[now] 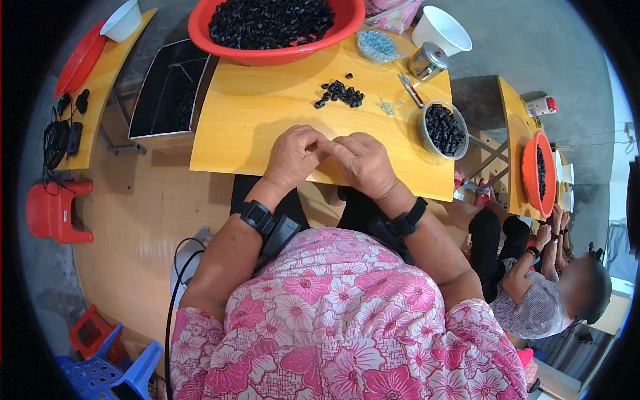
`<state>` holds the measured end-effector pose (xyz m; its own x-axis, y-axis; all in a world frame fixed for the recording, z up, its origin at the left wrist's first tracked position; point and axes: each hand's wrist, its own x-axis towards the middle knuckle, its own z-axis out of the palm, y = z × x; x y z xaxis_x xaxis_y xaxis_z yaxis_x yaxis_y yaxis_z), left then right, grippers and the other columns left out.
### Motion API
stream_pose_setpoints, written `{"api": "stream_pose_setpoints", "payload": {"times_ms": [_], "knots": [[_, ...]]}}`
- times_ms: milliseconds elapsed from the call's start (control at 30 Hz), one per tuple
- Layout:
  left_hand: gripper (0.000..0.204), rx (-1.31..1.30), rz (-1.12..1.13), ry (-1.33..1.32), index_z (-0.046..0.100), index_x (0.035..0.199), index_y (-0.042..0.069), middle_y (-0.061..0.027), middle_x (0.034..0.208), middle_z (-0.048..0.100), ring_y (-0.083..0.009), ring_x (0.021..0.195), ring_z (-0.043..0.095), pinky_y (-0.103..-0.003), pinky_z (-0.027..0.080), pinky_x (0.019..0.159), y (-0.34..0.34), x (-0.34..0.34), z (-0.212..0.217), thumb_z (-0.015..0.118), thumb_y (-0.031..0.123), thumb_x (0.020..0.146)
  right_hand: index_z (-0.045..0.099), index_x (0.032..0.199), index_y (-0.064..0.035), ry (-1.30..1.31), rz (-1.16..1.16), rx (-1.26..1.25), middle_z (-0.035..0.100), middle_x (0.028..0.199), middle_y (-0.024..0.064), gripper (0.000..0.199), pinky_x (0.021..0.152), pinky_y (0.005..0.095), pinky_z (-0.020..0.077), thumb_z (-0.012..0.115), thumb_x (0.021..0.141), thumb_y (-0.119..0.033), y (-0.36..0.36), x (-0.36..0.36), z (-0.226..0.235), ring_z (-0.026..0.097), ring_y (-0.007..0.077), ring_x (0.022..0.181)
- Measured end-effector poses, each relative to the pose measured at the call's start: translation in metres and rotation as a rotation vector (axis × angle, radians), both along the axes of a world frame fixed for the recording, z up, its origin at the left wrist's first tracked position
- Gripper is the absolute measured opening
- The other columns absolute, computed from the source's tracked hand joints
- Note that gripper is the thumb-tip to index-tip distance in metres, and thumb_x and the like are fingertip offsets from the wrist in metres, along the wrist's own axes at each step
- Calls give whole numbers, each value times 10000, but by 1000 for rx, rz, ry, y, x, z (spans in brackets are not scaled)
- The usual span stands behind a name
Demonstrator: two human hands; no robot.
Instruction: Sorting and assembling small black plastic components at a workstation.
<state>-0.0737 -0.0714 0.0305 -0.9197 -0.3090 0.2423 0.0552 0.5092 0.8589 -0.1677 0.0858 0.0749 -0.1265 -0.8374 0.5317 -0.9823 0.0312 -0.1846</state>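
Over the near edge of the yellow table (247,100), my left hand (297,155) and my right hand (365,163) meet at the fingertips. Both are closed in a pinch, and whatever they hold between them is hidden by the fingers. Just beyond lies a loose pile of small black plastic parts (343,95). Right of that pile are a few tiny pale pieces (387,107). A clear round tub (460,155) full of similar black parts stands at the table's right edge, nearest to my right hand.
At the back sits a large red basin (280,59) heaped with black parts. Beside it are a clear bowl of small bluish pieces (377,45), a metal canister (428,61), a white bucket (441,30) and red-handled snips (411,91). An open box (170,87) stands left; another person (533,293) sits right.
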Motion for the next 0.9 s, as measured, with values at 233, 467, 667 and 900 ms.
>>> {"api": "stream_pose_setpoints", "payload": {"times_ms": [233,467,667,900], "knots": [[92,-19,-13,36,669,790,29,-93,767,628,-280,763,598,-371,488,693,0,2,-1,711,84,730,676,1019,-81,-86,-29,-19,613,808,69,308,659,364,527,694,711,-97,1,8,-5,633,272,713],[109,34,-14,33,676,786,54,-76,781,648,-273,800,608,-377,490,727,2,4,7,715,154,774,706,970,-23,-855,-416,-188,659,838,110,177,654,308,526,733,813,-99,5,-23,-31,648,196,710],[116,28,-28,11,673,783,59,-78,793,654,-277,816,610,-383,490,741,1,4,9,718,165,771,715,975,-41,-670,-542,-174,625,831,72,190,636,263,507,693,791,-2,-8,-57,-27,616,146,680],[115,34,-28,26,674,786,62,-78,799,657,-284,830,612,-386,491,751,0,3,12,722,165,770,694,924,-38,-501,-559,-48,624,831,139,142,675,382,514,698,782,-50,-20,-62,-21,649,319,757]]}}
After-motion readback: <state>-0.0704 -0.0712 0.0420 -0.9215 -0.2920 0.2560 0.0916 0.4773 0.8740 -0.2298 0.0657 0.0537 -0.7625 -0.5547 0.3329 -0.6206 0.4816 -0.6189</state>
